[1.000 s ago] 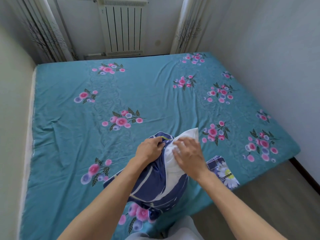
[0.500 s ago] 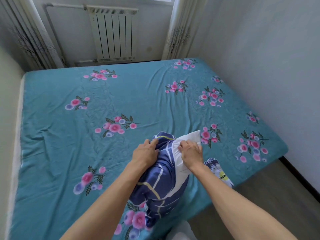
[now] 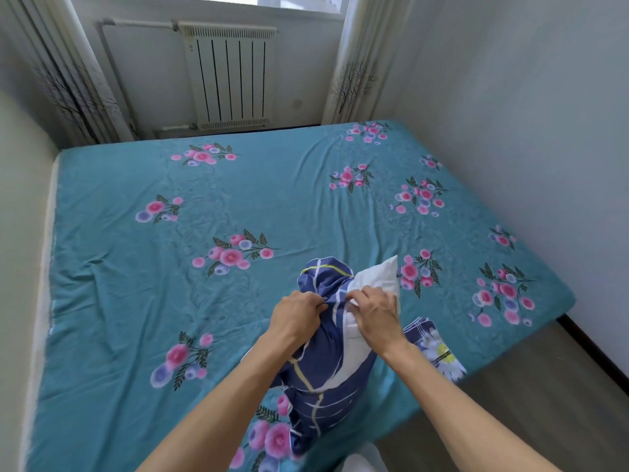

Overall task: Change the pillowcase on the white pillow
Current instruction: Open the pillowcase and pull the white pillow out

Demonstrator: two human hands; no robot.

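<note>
- Nearest to us, both forearms reach forward over the foot edge of the bed (image 3: pixel 112 267), which wears a teal sheet printed with pink flowers.
- Our left hand (image 3: pixel 295 318) has its fingers curled round a bunched fold of the navy pillowcase (image 3: pixel 323 366), at its open edge.
- Our right hand (image 3: pixel 376 315) pinches the edge where the navy cloth meets the white pillow (image 3: pixel 377 279); exactly which layer the fingertips hold, we cannot tell.
- The pillow stands on end on the bed, most of it inside the case, one white corner poking out at the top.
- Just beside it, on the right, lies a second pillowcase with a daisy print (image 3: pixel 439 349), at the mattress edge.
- We judge the risks thus: the pillow is propped upright and soft, so a one-sided pull could topple it onto the daisy cloth or off the bed; a pinch that catches the pillow together with the case would drag both.
- Farther off stand a radiator (image 3: pixel 231 76) and curtains (image 3: pixel 357 59) under the window.
</note>
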